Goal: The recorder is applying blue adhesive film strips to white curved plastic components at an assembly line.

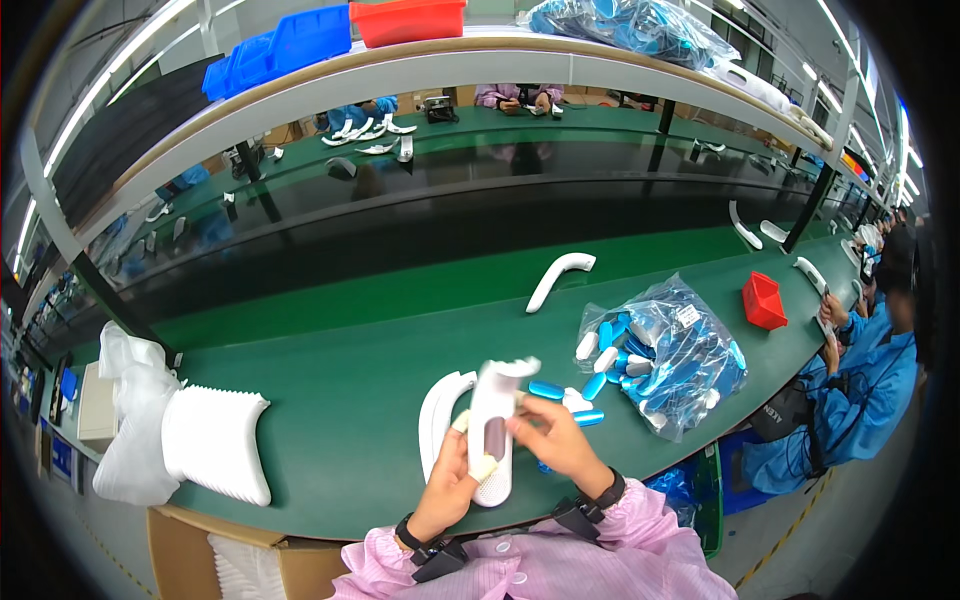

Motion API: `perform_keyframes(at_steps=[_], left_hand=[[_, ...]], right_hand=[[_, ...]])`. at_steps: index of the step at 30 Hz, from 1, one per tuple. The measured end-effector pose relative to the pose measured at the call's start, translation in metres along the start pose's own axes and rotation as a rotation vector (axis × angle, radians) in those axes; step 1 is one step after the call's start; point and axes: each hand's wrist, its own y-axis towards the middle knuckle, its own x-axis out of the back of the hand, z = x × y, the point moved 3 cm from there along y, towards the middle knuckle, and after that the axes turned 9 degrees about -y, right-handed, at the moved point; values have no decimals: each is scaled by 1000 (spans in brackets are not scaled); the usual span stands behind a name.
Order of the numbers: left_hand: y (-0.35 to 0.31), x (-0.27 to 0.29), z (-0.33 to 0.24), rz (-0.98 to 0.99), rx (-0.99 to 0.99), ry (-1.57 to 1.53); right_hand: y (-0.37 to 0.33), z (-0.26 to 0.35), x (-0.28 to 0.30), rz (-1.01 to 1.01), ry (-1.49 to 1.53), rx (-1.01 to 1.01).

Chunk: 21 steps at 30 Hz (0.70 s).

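Note:
A long white plastic housing (493, 405) stands tilted in front of me, with a hooked upper end, an oval recess and small holes near its lower end. My left hand (447, 497) wraps its lower part, pale covers on some fingertips. From the other side my right hand (556, 440) grips the edge by the recess, fingers bent. Whether a small piece is under those fingertips is hidden. Behind the left hand lie curved white housings (437, 415) side by side. Close to the right hand are blue oval pieces (546, 389) and white ones.
A clear bag (690, 345) spills blue and white oval pieces on the green table (330, 420). Beyond lies a curved white part (556, 277). Stacked white foam sheets (215, 445) stand left, a red bin (764, 301) right. A co-worker in blue (850, 390) sits at right. A shelf spans overhead.

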Motion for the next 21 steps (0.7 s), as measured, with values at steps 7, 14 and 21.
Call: perform_keyframes(at_steps=[7,14,21], left_hand=[[6,13,-16,-242,-326,1269],[2,26,0,-322,-159,1315],[3,26,3,-342,-226,1322]], right_hand=[[24,-20,-13,278,233,-291],[159,-81,34,35,159,-326],[213,-139,137,-644,-890,276]])
